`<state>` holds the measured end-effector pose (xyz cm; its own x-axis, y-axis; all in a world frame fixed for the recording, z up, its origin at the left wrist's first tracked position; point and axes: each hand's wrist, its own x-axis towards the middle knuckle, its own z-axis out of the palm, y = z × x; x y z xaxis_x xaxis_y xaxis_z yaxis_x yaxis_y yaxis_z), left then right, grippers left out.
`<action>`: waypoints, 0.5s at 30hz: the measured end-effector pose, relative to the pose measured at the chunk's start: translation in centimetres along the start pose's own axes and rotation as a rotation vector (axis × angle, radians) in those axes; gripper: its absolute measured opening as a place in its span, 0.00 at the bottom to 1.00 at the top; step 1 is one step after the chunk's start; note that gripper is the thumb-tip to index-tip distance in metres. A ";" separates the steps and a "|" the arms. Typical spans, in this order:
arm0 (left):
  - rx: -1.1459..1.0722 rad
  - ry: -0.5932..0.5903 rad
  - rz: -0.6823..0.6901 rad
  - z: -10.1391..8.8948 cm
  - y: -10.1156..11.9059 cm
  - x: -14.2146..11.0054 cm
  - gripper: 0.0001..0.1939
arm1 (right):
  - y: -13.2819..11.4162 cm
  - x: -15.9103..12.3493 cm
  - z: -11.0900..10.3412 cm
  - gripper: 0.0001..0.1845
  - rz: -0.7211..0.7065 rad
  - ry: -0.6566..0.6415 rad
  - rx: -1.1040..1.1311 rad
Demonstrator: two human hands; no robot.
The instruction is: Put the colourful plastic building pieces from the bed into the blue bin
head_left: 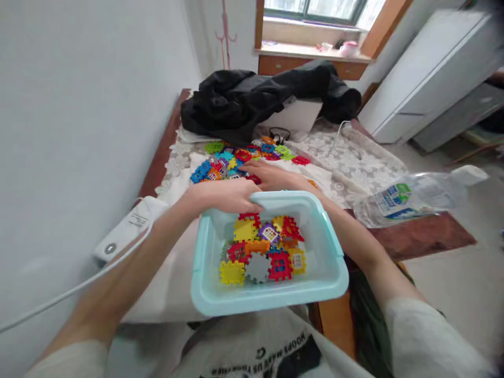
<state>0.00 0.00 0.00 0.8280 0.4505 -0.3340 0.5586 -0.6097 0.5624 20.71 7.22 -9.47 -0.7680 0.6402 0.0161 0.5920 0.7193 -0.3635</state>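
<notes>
A light blue plastic basin is tilted toward me at the near table edge, with several colourful interlocking plastic pieces lying in it. My left hand is closed over the far rim of the basin. Beyond that rim, my right hand reaches to the left over a pile of similar plastic building pieces on the table. Its visible fingers are stretched out and touch the pile; the undersides of the fingers are hidden. The pile mixes blue, red, green, yellow and orange pieces, some with window shapes.
A clear plastic bottle lies at the right table edge. A white power strip with its cable is by the left wall. Black clothing and a white box are at the back of the lace-covered table.
</notes>
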 end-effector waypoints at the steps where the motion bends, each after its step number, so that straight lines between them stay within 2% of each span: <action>1: 0.001 -0.002 -0.010 0.0 0.0 0.0 0.12 | -0.1 -0.1 0.0 0.45 -0.010 0.008 0.011; 7: 0.018 0.006 -0.029 0.1 0.0 -0.1 0.11 | -0.5 -0.6 -0.4 0.33 -0.058 0.024 0.076; 13: 0.013 0.023 -0.023 0.1 0.1 -0.2 0.11 | -0.5 -0.8 -0.5 0.44 0.023 0.025 0.155; 15: 0.010 0.020 -0.028 0.1 0.1 -0.2 0.12 | -0.5 -0.7 -0.7 0.41 0.017 0.010 0.154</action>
<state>-0.09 -0.24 0.07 0.8112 0.4801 -0.3339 0.5817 -0.6034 0.5454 21.16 6.60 -8.66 -0.7554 0.6551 0.0176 0.5598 0.6591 -0.5022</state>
